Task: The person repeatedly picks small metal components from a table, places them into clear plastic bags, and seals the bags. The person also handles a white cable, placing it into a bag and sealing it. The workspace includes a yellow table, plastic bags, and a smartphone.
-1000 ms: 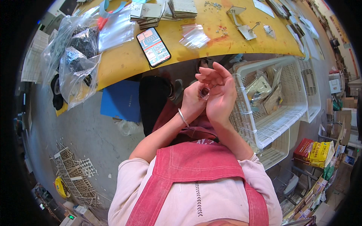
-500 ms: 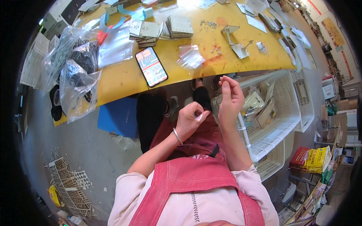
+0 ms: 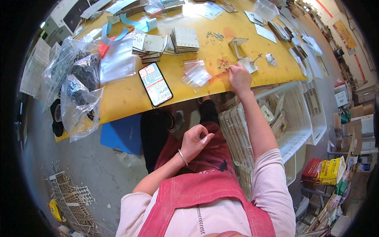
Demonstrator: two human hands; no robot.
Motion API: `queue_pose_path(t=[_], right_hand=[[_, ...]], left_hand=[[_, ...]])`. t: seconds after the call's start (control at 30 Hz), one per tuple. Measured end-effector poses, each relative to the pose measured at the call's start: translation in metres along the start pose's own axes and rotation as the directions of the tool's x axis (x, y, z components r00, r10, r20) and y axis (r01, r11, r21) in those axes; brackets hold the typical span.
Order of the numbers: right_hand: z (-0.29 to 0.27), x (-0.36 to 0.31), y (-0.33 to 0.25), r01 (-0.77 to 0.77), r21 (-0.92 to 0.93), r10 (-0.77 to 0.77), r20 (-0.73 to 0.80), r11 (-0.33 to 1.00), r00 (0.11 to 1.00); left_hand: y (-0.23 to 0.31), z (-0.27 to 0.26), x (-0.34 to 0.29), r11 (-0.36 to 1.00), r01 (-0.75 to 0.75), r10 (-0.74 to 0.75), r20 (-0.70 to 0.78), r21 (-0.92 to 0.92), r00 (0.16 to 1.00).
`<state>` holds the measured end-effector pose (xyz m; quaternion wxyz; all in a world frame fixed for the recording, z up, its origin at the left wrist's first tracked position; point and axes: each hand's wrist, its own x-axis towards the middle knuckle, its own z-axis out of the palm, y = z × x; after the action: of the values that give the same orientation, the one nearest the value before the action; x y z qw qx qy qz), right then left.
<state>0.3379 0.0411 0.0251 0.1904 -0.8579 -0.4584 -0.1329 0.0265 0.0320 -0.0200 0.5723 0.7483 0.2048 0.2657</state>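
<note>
A smooth, glossy finish is shown by the tabletop [image 3: 126, 94] and the phone [image 3: 156, 85], shiny clear plastic by the held film [image 3: 203, 138] and the small bags [image 3: 196, 75], matt cloth by the red apron [image 3: 205, 189], and latticed plastic by the white crate [image 3: 293, 139].

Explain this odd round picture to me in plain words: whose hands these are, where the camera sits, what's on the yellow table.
There is no machine here: these are a person's own bare hands. The view comes from a wide fisheye camera worn on the head, looking down, so straight edges bend toward the rim.

On the yellow table lie a lit phone, small clear bags, stacked plates and a metal bracket.

The left hand, in front of the body, curls around some clear plastic. The right hand reaches to the small parts; whether it grips one is hidden.
</note>
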Motion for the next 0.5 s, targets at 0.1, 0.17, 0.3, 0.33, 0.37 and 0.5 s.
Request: queue_pose_path(t=[0.1,0.17,0.3,0.33,0.37,0.5], right_hand=[[-0.004,0.008,0.001,0.140,-0.183,-0.129,0.069,0.973,0.989],[-0.006,0.013,-0.002,0.215,-0.254,-0.192,0.112,0.943,0.975],[-0.008,0.021,-0.007,0.265,-0.309,-0.223,0.164,0.914,0.961],[-0.008,0.022,-0.009,0.266,-0.317,-0.222,0.169,0.911,0.960],[-0.009,0.023,-0.011,0.267,-0.324,-0.220,0.175,0.907,0.960],[-0.010,0.027,-0.013,0.251,-0.341,-0.204,0.168,0.906,0.964]], left_hand=[[-0.007,0.002,0.000,0.999,0.016,-0.016,0.006,-0.028,1.000],[-0.008,0.002,-0.001,0.999,0.011,-0.011,0.012,-0.033,1.000],[-0.006,0.004,-0.001,1.000,-0.002,0.002,0.005,-0.021,1.000],[-0.006,0.003,-0.001,1.000,0.004,-0.004,0.010,-0.023,1.000],[-0.007,0.003,-0.002,1.000,0.010,-0.009,0.016,-0.025,1.000],[-0.007,0.003,-0.004,0.999,0.022,-0.022,0.016,-0.029,1.000]])
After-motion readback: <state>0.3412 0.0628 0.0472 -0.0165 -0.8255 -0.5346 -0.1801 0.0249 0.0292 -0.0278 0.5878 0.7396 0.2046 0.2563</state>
